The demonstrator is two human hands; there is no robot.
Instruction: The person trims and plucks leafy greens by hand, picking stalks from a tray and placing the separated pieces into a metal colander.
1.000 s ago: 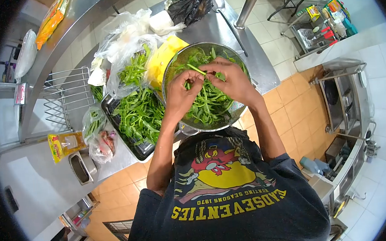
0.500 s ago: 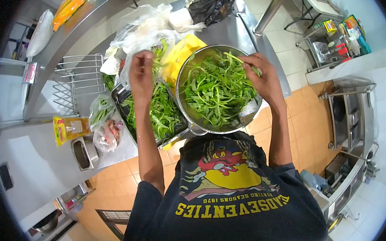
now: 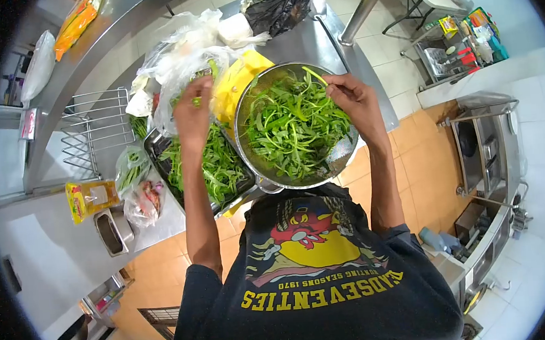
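At far left on the worktop [image 3: 173, 215] stand a wire rack [image 3: 97, 119] and, nearer the person, a yellow packet [image 3: 90, 199]. Just beside the packet is a small steel tub [image 3: 114, 231], with two clear bags next to it: one of green pods [image 3: 132, 167], the other of reddish food [image 3: 145, 203].

Next comes a dark tray [image 3: 157, 151], heaped with loose greens [image 3: 221, 173]. The left hand [image 3: 194, 115] is over the tray's far end, in front of a large clear bag [image 3: 182, 47]. Its fingers are bent and slightly blurred; I cannot tell whether they hold anything.

A yellow sheet [image 3: 236, 84] lies between that bag and a round strainer [image 3: 344, 151], and a black bag [image 3: 281, 8] sits at the back. The strainer stands right of the tray, full of leafy greens [image 3: 294, 124]. At its far right rim is the right hand [image 3: 351, 95], its fingers pinched together on a green stem [image 3: 314, 75] that slants up to the left over the strainer.
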